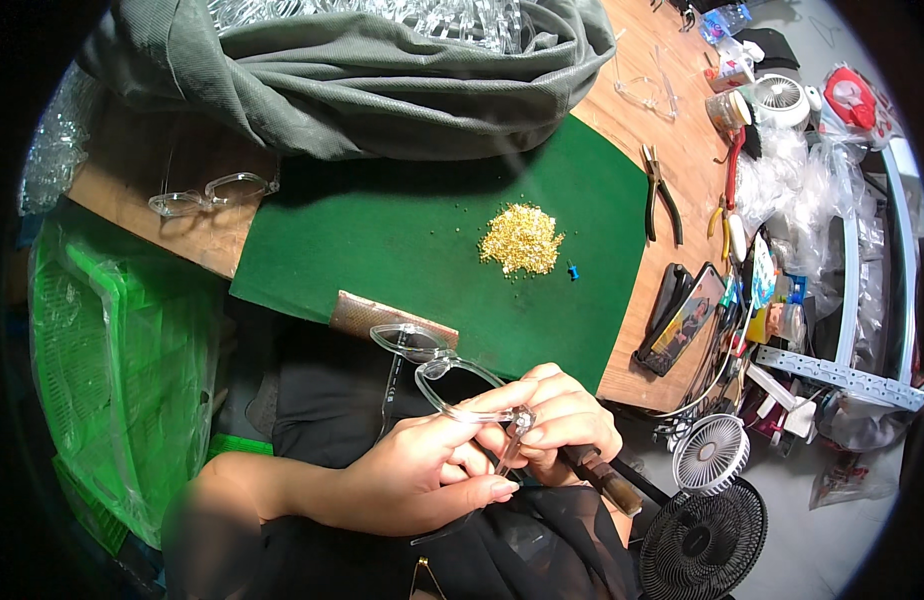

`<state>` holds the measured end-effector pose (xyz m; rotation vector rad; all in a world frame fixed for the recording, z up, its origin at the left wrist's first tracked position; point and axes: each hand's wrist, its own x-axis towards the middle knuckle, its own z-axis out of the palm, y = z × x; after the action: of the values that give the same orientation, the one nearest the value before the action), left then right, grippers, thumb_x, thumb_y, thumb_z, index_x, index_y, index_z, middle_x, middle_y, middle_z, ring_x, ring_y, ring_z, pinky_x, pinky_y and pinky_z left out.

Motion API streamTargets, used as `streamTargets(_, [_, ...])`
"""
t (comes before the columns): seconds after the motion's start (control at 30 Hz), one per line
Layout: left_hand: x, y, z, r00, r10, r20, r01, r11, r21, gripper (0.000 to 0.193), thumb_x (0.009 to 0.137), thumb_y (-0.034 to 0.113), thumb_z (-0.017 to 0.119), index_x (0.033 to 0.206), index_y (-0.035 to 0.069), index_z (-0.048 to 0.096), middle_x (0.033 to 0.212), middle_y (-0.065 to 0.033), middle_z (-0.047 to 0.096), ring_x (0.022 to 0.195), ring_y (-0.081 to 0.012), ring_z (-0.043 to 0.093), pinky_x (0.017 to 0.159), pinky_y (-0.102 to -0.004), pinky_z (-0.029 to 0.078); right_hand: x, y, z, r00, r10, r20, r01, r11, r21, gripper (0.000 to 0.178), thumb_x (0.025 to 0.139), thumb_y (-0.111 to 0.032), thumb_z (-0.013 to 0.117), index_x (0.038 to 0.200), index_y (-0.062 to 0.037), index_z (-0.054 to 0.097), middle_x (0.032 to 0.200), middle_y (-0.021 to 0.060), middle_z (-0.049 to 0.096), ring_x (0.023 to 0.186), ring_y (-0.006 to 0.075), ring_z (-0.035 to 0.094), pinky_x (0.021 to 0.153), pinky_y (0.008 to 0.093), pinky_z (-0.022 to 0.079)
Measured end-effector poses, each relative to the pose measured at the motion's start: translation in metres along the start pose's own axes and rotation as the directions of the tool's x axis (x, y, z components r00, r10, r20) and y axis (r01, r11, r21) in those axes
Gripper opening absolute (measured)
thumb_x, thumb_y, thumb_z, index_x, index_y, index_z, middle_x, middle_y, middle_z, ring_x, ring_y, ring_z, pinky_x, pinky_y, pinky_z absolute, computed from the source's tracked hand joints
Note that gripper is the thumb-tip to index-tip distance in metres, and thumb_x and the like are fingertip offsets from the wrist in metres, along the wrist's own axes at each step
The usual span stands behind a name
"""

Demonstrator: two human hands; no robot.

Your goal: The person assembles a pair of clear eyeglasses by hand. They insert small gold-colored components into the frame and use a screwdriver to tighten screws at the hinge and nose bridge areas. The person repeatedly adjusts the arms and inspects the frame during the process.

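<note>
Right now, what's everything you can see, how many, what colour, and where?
Table: 1, brown wood, centre
Mat: 1, green, on table
Gold bits: one pile, gold, on mat
Push pin: 1, blue, beside the pile
Cloth: 1, grey, top
Clear pieces: uncountable, clear, inside cloth
Loose glasses frames: 2, clear, left and right of mat
Black-handled pliers: 1, black, right of mat
Phone: 1, black, below pliers
Fans: 3, two white, one black, right
Crates: several, green, left
Metal rack: 1, silver, far right
Clutter: uncountable, mixed, right
Held glasses frame: 1, clear, lower centre
Brown-handled tool: 1, brown, lower centre
Left hand: 1, bare, on held glasses frame
Right hand: 1, bare, apparently around brown-handled tool
</note>
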<state>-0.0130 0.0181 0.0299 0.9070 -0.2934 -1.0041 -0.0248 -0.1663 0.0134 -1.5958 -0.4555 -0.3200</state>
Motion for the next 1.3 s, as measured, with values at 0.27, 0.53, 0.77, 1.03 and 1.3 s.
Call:
streamTargets(0.27, [0.001,-0.003,-0.002,0.999,0.043,0.007,-0.043,0.999,-0.012,0.079,0.082,-0.012,0.058,0.144,0.000,0.011,0.100,-0.0110,0.054,0.085,-0.0108,0.062,0.077,-0.0200,0.050,0.003,-0.002,-0.004,0.998,0.017,0.067,-0.015,0.999,-0.028,0.020,0.070,-0.005,0.078,0.084,-0.0049,0.064,0.076,0.0043,0.062,0.067,0.0194,0.059,0.061,0.0326,0.047])
streamTargets(0.53, [0.000,-0.002,-0.003,1.000,0.017,0.013,-0.017,1.000,-0.018,0.079,0.081,-0.012,0.059,0.144,0.001,0.012,0.101,-0.0109,0.054,0.085,-0.0100,0.061,0.076,-0.0199,0.049,0.009,-0.006,-0.004,0.995,0.031,0.099,-0.027,0.999,-0.045,0.018,0.071,-0.006,0.077,0.083,-0.0050,0.063,0.077,0.0045,0.062,0.067,0.0201,0.059,0.061,0.0323,0.047])
streamTargets(0.77, [-0.002,-0.004,-0.003,0.998,0.067,-0.015,-0.066,0.996,0.057,0.081,0.080,-0.012,0.062,0.144,0.001,0.015,0.101,-0.0064,0.053,0.079,-0.0028,0.054,0.070,-0.0153,0.043,0.018,-0.010,-0.019,0.945,0.055,0.323,0.020,0.975,-0.223,0.021,0.066,-0.008,0.072,0.084,-0.0046,0.063,0.079,0.0055,0.062,0.071,0.0214,0.059,0.064,0.0349,0.046])
streamTargets(1.03, [-0.001,-0.008,-0.004,0.992,0.125,0.000,-0.125,0.992,0.032,0.082,0.080,-0.012,0.062,0.145,0.002,0.015,0.100,-0.0062,0.053,0.079,-0.0026,0.053,0.070,-0.0152,0.043,0.010,-0.008,-0.013,0.976,0.037,0.216,0.005,0.982,-0.189,0.019,0.073,-0.012,0.075,0.086,-0.0052,0.063,0.079,0.0052,0.063,0.072,0.0218,0.060,0.068,0.0362,0.049])
streamTargets(1.3, [-0.002,-0.005,-0.003,0.998,0.050,-0.028,-0.050,0.998,-0.024,0.081,0.080,-0.012,0.062,0.145,0.002,0.015,0.099,-0.0060,0.053,0.079,-0.0035,0.054,0.071,-0.0158,0.044,0.013,-0.005,-0.013,0.968,0.048,0.246,-0.012,0.990,-0.143,0.018,0.074,-0.013,0.074,0.085,-0.0053,0.063,0.077,0.0053,0.062,0.070,0.0215,0.060,0.065,0.0350,0.048])
